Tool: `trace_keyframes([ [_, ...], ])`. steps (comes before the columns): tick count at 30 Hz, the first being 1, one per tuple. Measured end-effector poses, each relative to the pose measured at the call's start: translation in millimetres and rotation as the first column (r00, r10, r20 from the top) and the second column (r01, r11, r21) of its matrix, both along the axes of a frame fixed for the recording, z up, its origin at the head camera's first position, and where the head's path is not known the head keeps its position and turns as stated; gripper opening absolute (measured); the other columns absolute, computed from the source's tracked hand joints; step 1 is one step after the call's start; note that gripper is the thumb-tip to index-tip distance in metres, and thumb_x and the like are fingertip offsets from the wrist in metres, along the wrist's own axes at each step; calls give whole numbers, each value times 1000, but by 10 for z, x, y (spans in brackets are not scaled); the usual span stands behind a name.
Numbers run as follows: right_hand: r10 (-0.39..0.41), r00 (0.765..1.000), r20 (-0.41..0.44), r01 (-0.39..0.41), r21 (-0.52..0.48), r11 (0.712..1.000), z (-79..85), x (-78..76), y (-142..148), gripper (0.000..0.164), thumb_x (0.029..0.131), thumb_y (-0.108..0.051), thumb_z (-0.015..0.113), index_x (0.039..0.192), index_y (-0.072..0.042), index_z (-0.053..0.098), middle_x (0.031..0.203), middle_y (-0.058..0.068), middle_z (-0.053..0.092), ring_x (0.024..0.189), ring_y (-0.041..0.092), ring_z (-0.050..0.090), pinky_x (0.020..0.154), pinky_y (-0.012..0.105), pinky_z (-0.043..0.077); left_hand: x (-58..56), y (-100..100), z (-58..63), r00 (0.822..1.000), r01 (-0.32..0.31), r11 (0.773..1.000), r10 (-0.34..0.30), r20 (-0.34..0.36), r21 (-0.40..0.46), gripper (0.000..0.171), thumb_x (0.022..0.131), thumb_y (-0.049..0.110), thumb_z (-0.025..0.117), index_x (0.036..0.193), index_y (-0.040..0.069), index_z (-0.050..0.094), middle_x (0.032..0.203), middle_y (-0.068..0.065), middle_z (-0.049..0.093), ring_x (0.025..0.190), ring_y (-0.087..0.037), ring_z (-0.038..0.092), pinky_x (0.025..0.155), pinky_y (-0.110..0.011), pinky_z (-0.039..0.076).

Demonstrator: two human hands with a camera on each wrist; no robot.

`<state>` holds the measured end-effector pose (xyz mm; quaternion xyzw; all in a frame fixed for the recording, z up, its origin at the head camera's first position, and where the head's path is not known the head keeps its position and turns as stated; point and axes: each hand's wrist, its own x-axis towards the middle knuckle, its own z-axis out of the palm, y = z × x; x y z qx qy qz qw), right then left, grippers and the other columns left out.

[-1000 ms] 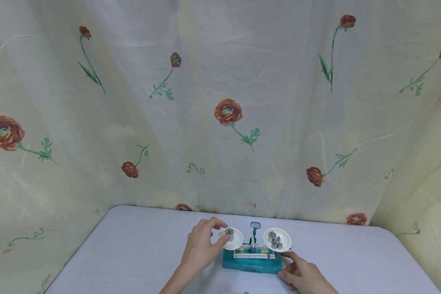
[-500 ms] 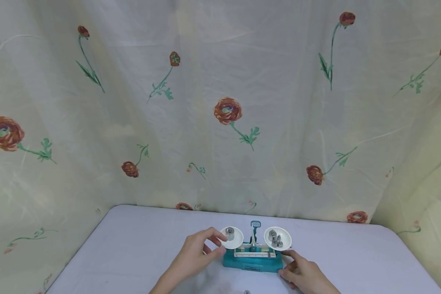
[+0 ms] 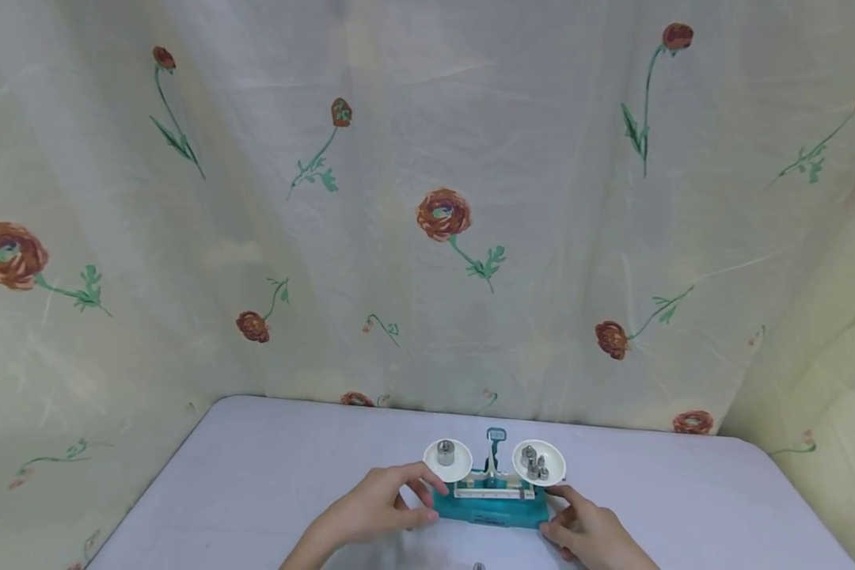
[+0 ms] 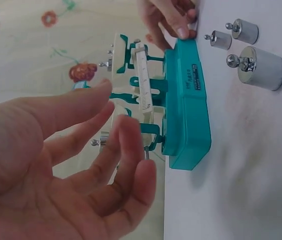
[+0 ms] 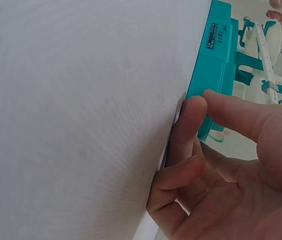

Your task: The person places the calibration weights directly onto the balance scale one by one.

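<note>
A teal balance scale (image 3: 495, 513) with two white pans stands on the table. One metal weight (image 3: 445, 453) sits on the left pan (image 3: 459, 473); several smaller weights (image 3: 533, 464) are grouped on the right pan (image 3: 556, 469). My left hand (image 3: 381, 503), its fingers loosely bent, hovers beside the scale's left end. Nothing is between its fingers in the left wrist view. My right hand (image 3: 590, 532) holds the right end of the teal base with thumb and fingers, seen close up in the right wrist view, where the pans' contents are hidden.
Three metal weights with knobs stand on the table in front of the scale: a large one (image 4: 263, 69), a medium one (image 4: 245, 31) and a small one (image 4: 218, 39). A white cloth covers the table (image 3: 271, 467). A flowered curtain (image 3: 370, 237) hangs behind it.
My left hand has let go of the weight on the left pan and drawn back toward me, down beside the base. My right hand has stayed at the base.
</note>
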<state>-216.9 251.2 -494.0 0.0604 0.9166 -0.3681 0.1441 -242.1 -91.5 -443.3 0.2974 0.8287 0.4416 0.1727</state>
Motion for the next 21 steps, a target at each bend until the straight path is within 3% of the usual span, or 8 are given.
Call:
trace_keyframes([
  [4, -22, 1000, -11, 22, -8, 1000, 27, 13, -35, 64, 98, -25, 79, 150, 0, 52, 92, 3, 69, 75, 16, 63, 72, 32, 50, -190, -57, -304, 990, 141, 989, -141, 3, -50, 29, 100, 36, 77, 127, 29, 70, 108, 12, 74, 80, -4, 67, 74, -23, 59],
  [6, -29, 1000, -12, 29, -6, 1000, 43, 22, -48, 63, 98, -24, 79, 150, 0, 53, 92, 3, 68, 75, 16, 63, 73, 32, 50, -207, -58, -347, 983, 181, 982, -178, 46, -60, 27, 101, 34, 77, 127, 30, 71, 108, 13, 74, 84, -3, 68, 76, -24, 59],
  [10, -29, 1000, -9, 29, -4, 1000, 53, 34, -56, 63, 98, -23, 78, 150, 1, 52, 92, 4, 68, 75, 17, 62, 72, 32, 50, -122, -31, -246, 959, 258, 963, -245, 145, -76, 25, 102, 22, 76, 126, 26, 73, 109, 9, 76, 95, -3, 67, 83, -24, 60],
  [13, -28, 1000, -5, 28, -7, 1000, 59, 43, -58, 64, 99, -24, 78, 151, 1, 51, 92, 5, 67, 75, 17, 62, 72, 32, 50, -48, -14, -158, 930, 321, 939, -287, 232, -124, 27, 103, 20, 73, 129, 27, 72, 111, 12, 76, 98, -2, 66, 89, -23, 60],
  [17, -32, 999, -4, 32, -8, 999, 64, 41, -67, 63, 98, -23, 78, 150, 1, 52, 92, 4, 68, 75, 17, 62, 72, 32, 50, 52, 8, -72, 896, 350, 930, -298, 330, -109, 28, 103, 13, 72, 129, 23, 73, 108, 12, 74, 87, -4, 64, 85, -20, 57],
  [21, -32, 999, -6, 32, -8, 999, 51, 44, -61, 62, 98, -23, 78, 150, 1, 52, 92, 4, 68, 75, 17, 62, 72, 32, 50, 114, 21, -42, 885, 364, 925, -309, 349, -105, 23, 101, 7, 72, 122, 16, 74, 104, 16, 69, 80, -2, 60, 81, -16, 52],
])
